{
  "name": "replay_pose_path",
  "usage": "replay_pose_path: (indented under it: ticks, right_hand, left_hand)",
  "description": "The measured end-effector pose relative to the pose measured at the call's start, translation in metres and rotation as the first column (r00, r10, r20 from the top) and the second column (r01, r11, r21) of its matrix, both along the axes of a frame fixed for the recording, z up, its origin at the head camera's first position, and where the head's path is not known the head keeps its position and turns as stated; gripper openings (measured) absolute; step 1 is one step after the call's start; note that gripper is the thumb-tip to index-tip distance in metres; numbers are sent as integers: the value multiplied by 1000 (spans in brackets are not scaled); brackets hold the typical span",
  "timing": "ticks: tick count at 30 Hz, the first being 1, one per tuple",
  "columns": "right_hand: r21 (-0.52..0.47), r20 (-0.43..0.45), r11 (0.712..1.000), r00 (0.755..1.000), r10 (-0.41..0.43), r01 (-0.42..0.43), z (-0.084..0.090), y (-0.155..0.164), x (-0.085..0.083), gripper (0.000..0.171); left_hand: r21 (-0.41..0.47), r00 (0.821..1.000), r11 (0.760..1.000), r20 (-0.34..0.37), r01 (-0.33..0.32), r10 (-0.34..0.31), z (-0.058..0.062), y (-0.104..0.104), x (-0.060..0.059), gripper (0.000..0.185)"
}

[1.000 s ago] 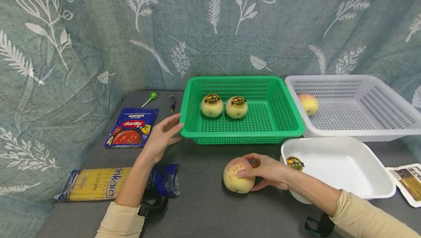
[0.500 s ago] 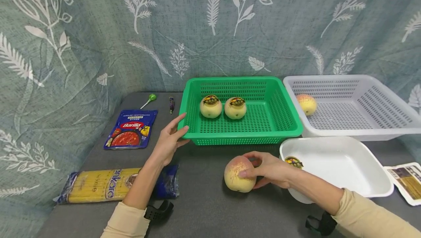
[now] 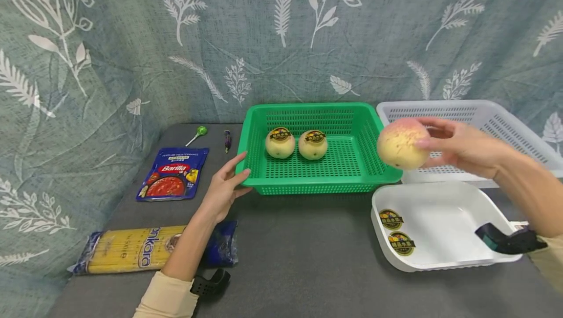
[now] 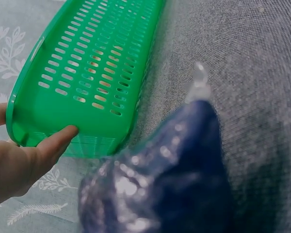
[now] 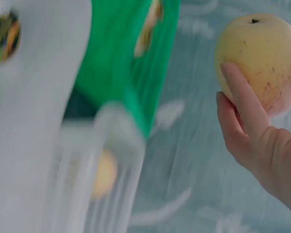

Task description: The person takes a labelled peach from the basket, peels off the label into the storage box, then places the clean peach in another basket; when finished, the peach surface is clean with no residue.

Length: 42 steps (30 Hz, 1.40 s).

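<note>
My right hand (image 3: 462, 149) grips a yellow peach with a red blush (image 3: 402, 143), raised in front of the white slotted basket (image 3: 528, 164). In the right wrist view the peach (image 5: 262, 58) shows its small dark stem, fingers along its side. My left hand (image 3: 224, 188) holds the left front corner of the green basket (image 3: 325, 180), its thumb against the outer wall in the left wrist view. Two pale peaches (image 3: 280, 143) with black-and-gold labels sit in the green basket. Another peach (image 5: 104, 174), blurred, lies in the white basket; the raised peach and hand hide it in the head view.
A white tub (image 3: 448, 225) with two black-and-gold stickers (image 3: 401, 243) stands at front right. On the left lie a pasta pack (image 3: 127, 249), a blue Barilla pouch (image 3: 172, 175), a green lollipop (image 3: 201, 131) and a small purple-wrapped item (image 3: 227, 141). A patterned curtain (image 3: 246, 25) hangs behind.
My right hand has lifted the peach off the table, up and to the right towards the white basket. The left hand has closed in on the green basket's corner from beside its rim.
</note>
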State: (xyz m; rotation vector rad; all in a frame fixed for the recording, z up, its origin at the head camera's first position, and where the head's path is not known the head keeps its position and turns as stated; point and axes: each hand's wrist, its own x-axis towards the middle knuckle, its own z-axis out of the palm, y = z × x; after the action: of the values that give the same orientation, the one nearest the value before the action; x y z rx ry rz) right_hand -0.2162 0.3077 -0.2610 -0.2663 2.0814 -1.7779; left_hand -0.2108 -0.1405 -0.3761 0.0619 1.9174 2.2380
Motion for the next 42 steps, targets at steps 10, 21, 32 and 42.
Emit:
replay_pose_path:
  ticks: [10, 21, 32, 42]
  right_hand:
    - [258, 31, 959, 992, -126, 114, -21, 74, -40, 74]
    - [385, 253, 923, 964, -77, -27, -64, 75, -60, 93]
    - [356, 363, 932, 929, -68, -71, -74, 71, -72, 102]
    - [284, 375, 956, 926, -39, -75, -82, 66, -77, 98]
  left_hand:
    - [2, 1000, 1000, 0, 3, -3, 0, -1, 1, 55]
    - [19, 1000, 1000, 0, 7, -7, -3, 0, 1, 55]
    - [13, 1000, 1000, -11, 9, -9, -2, -2, 0, 56]
    - [0, 1000, 1000, -8, -12, 12, 1, -13, 2, 57]
